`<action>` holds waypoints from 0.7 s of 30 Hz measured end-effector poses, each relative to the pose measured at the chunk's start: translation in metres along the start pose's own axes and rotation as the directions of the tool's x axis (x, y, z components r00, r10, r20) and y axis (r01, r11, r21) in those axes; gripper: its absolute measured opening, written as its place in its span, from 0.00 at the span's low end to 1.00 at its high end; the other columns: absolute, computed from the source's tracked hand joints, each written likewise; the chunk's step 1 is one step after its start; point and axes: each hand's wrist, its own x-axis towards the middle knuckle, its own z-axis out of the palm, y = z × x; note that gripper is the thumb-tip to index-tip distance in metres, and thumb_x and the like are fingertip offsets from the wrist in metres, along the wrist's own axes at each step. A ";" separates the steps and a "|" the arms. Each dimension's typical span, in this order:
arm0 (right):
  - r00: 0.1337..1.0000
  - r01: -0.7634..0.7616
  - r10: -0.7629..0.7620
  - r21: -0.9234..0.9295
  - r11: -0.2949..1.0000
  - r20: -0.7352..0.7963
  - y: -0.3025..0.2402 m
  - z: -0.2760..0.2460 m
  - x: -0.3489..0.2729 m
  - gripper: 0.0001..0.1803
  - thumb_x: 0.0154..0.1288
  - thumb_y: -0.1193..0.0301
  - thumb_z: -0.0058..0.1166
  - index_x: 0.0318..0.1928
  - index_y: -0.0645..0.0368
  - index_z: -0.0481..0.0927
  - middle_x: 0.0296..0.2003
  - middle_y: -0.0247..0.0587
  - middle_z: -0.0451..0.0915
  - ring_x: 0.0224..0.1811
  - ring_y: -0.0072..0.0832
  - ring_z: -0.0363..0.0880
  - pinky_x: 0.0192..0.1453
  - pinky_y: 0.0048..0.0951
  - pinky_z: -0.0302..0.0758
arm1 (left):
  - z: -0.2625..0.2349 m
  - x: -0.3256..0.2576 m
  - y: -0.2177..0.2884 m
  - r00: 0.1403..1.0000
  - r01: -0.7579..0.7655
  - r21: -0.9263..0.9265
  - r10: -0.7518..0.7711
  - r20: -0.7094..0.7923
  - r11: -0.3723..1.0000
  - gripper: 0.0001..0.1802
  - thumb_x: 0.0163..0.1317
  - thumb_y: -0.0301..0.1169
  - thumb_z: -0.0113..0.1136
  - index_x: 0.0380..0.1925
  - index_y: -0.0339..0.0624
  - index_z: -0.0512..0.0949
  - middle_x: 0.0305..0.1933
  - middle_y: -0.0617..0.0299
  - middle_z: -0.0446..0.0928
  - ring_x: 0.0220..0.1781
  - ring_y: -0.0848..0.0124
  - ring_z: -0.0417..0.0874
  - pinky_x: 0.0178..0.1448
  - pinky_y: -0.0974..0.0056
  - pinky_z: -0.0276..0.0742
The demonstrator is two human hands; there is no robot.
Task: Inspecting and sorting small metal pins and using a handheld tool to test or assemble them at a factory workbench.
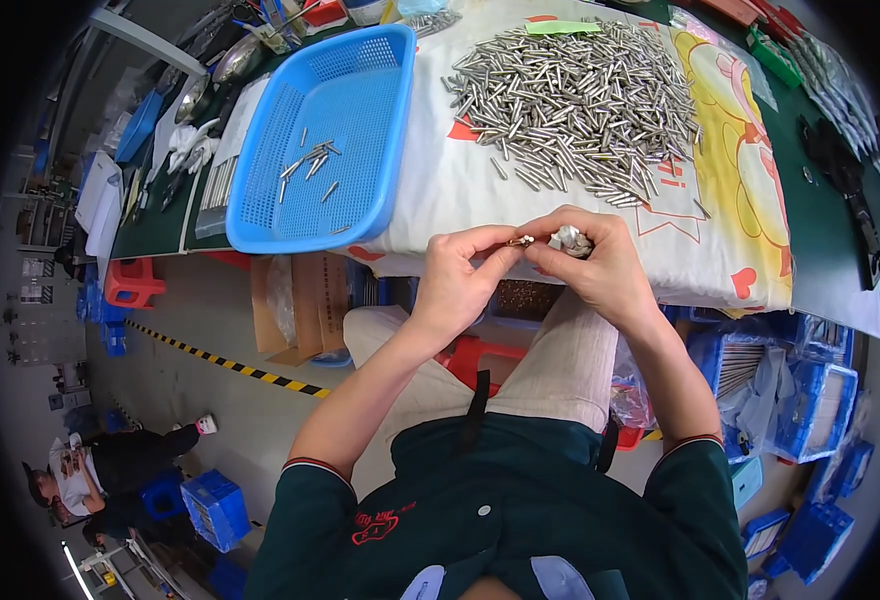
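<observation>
My two hands meet over the near edge of a cloth-covered table. Between the fingertips of my left hand (452, 285) is a small metal part (522, 241), brassy or shiny at its tip. The thumb and forefinger of my right hand (610, 268) touch its other end. Curled in that right hand is also a small bunch of silvery metal pieces (570, 241), partly covered by the fingers. Beyond my hands lies a large heap of short pointed metal pins (570, 105), with a green strip (563, 28) on its far side.
A blue mesh basket (391, 190) with several loose pins (315, 160) stands left of the heap. The patterned cloth (430, 205) hangs over the table edge. Under the table are a cardboard box (305, 300) and blue crates (810, 410). Another person (90, 475) is at the far lower left.
</observation>
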 end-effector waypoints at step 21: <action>0.670 -0.734 0.215 0.677 0.047 0.711 0.065 0.019 -0.016 0.08 0.61 0.70 0.52 0.28 0.62 0.74 0.25 0.32 0.70 0.14 0.11 0.53 0.17 0.15 0.49 | -0.023 -0.011 -0.006 0.882 -0.384 0.151 0.314 0.351 0.911 0.14 0.51 0.20 0.58 0.39 0.40 0.80 0.49 0.56 0.76 0.54 0.63 0.73 0.51 0.63 0.75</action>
